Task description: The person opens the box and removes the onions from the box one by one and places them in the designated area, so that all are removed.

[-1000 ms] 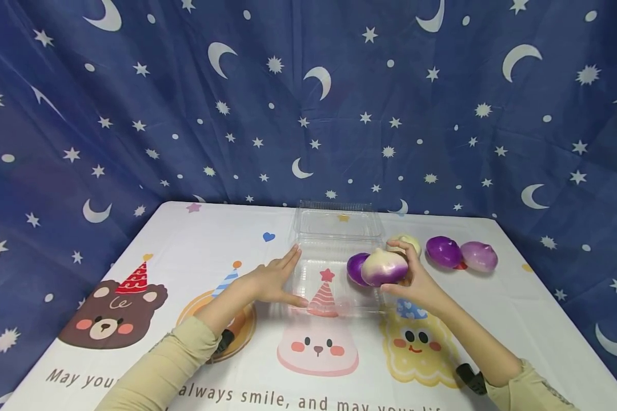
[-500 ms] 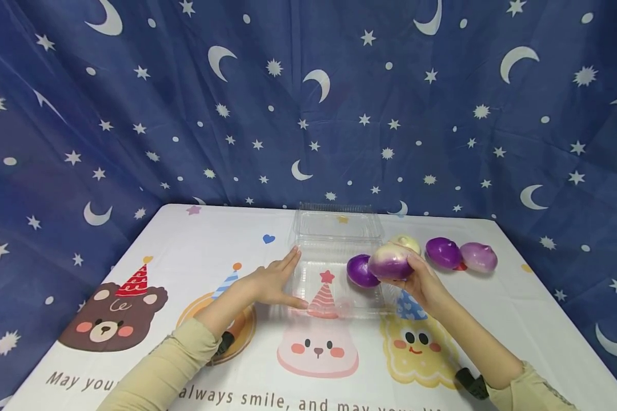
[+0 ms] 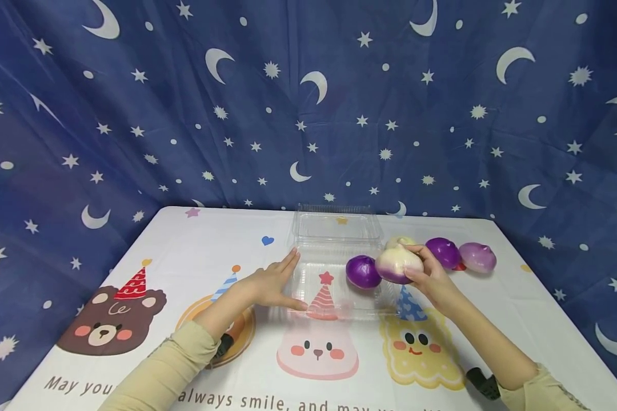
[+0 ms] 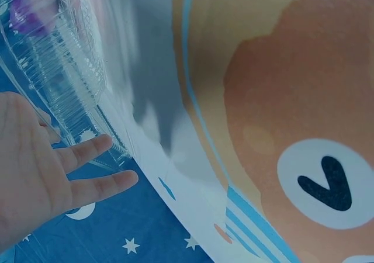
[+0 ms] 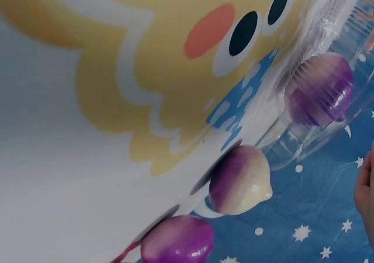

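Observation:
An opened clear plastic clamshell box (image 3: 308, 285) stands mid-table in the head view. My left hand (image 3: 269, 285) has its fingers spread, thumb and fingertips at the box's left side. Inside, toward the right, lies a dark purple onion (image 3: 363, 272). My right hand (image 3: 434, 282) holds a cream-and-purple onion (image 3: 398, 264) by its right side, over the box's right edge and beside the purple one. The left wrist view shows the left hand (image 4: 44, 175) with fingers extended; in the right wrist view, only part of the right hand (image 5: 364, 187) appears.
To the right of the box lie a pale onion (image 3: 400, 242), partly hidden, a dark purple onion (image 3: 444, 253) and a light purple one (image 3: 478, 258). The box's lid (image 3: 337, 224) lies back toward the blue curtain (image 3: 267, 114). A printed white cloth (image 3: 226, 234) covers the table.
My right hand has shifted slightly right with its onion, which has turned so its pale tip points up. More of the purple onion in the box shows. The left hand stays put.

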Available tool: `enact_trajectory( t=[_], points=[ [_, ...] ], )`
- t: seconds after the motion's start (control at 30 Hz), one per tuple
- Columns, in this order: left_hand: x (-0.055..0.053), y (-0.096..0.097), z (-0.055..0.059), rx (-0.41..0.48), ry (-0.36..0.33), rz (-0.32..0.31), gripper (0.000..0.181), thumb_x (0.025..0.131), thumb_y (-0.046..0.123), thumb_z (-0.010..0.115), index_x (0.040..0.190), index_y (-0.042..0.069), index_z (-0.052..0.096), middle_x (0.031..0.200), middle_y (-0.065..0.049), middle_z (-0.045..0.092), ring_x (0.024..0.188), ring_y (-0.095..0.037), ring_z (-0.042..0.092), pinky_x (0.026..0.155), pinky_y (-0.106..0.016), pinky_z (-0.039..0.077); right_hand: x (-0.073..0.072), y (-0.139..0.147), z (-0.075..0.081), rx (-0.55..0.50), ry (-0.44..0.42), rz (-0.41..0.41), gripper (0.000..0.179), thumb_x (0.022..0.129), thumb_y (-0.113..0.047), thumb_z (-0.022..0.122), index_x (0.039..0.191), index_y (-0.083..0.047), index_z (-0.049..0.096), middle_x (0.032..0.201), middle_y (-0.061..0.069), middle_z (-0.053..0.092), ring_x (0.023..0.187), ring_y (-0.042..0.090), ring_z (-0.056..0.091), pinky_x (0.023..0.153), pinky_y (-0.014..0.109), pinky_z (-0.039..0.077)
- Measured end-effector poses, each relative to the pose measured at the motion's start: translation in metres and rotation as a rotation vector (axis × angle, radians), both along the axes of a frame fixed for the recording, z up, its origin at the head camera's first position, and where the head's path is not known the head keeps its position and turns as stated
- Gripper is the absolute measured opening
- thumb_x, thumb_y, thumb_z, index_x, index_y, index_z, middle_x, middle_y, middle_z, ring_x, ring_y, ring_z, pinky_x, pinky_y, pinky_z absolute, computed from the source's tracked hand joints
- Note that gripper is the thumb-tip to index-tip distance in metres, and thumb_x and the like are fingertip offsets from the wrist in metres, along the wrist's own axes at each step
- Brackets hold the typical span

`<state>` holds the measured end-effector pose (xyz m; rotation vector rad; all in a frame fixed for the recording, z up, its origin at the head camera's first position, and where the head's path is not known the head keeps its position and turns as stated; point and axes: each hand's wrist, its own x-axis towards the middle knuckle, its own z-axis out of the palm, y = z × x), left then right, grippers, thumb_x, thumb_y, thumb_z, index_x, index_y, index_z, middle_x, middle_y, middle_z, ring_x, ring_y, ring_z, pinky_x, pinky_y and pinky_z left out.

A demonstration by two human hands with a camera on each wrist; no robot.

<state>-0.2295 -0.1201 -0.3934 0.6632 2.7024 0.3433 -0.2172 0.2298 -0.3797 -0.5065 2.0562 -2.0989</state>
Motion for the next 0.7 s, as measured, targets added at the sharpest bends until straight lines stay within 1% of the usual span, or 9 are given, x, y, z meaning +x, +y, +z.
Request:
enact_trajectory(
  t=[0.1,0.2,0.3,0.4,0.5,0.6,0.7],
  points=[
    [0.000,-0.001,-0.001,-0.003,0.000,-0.001,0.115,0.076,0.069,0.060,0.152,0.009,-0.003,0.160,-0.005,-0.010,0.139,-0.041,0.026,0.103,-0.068,0.029,0.000,0.003,0.000,0.068,0.063,-0.013,0.041,0.091,-0.002,0.052,0.121,-0.029,0.046,0.127,-0.016,0.039,0.107,-0.002,0.047,0.085,0.013,0.048],
    [0.000,-0.001,-0.002,-0.006,-0.003,-0.003,0.115,0.076,0.070,0.059,0.152,0.011,-0.004,0.160,-0.004,-0.011,0.140,-0.040,0.025,0.103,-0.067,0.029,0.000,0.008,0.000,0.141,0.138,-0.023,0.047,0.091,0.000,0.052,0.132,-0.024,0.046,0.130,-0.019,0.041,0.111,-0.006,0.046,0.086,0.010,0.047],
    [0.000,-0.001,-0.003,-0.001,-0.002,-0.004,0.116,0.076,0.070,0.060,0.152,0.011,-0.004,0.160,-0.003,-0.011,0.140,-0.040,0.026,0.102,-0.067,0.030,0.000,0.013,0.001,0.176,0.185,-0.014,0.051,0.091,0.001,0.052,0.137,-0.019,0.045,0.131,-0.022,0.043,0.112,-0.009,0.046,0.085,0.010,0.048],
    [0.000,-0.001,-0.003,0.002,0.004,-0.001,0.116,0.075,0.070,0.060,0.152,0.010,-0.003,0.160,-0.004,-0.010,0.140,-0.040,0.026,0.102,-0.067,0.031,0.000,0.017,0.002,0.180,0.214,-0.008,0.052,0.088,0.004,0.053,0.135,-0.019,0.047,0.128,-0.023,0.045,0.109,-0.008,0.048,0.082,0.011,0.049],
    [0.000,-0.001,-0.002,0.000,0.005,0.000,0.116,0.075,0.069,0.060,0.152,0.010,-0.003,0.160,-0.004,-0.010,0.140,-0.039,0.026,0.102,-0.067,0.030,0.000,0.021,0.002,0.207,0.250,-0.025,0.053,0.085,0.008,0.056,0.130,-0.018,0.048,0.124,-0.022,0.046,0.107,-0.007,0.048,0.081,0.010,0.049],
    [0.000,-0.001,-0.002,0.002,0.005,-0.001,0.116,0.075,0.069,0.060,0.152,0.009,-0.002,0.160,-0.005,-0.009,0.140,-0.040,0.027,0.102,-0.067,0.032,0.000,0.023,0.001,0.257,0.282,-0.058,0.052,0.083,0.009,0.060,0.129,-0.008,0.045,0.122,-0.022,0.045,0.107,-0.008,0.046,0.082,0.008,0.048],
    [0.000,-0.001,-0.002,-0.001,0.006,-0.003,0.115,0.076,0.070,0.060,0.152,0.010,-0.002,0.160,-0.005,-0.009,0.140,-0.039,0.027,0.102,-0.066,0.032,0.001,0.026,0.000,0.306,0.304,-0.084,0.052,0.081,0.009,0.064,0.127,0.003,0.039,0.121,-0.022,0.043,0.107,-0.009,0.045,0.083,0.007,0.047]
  ],
)
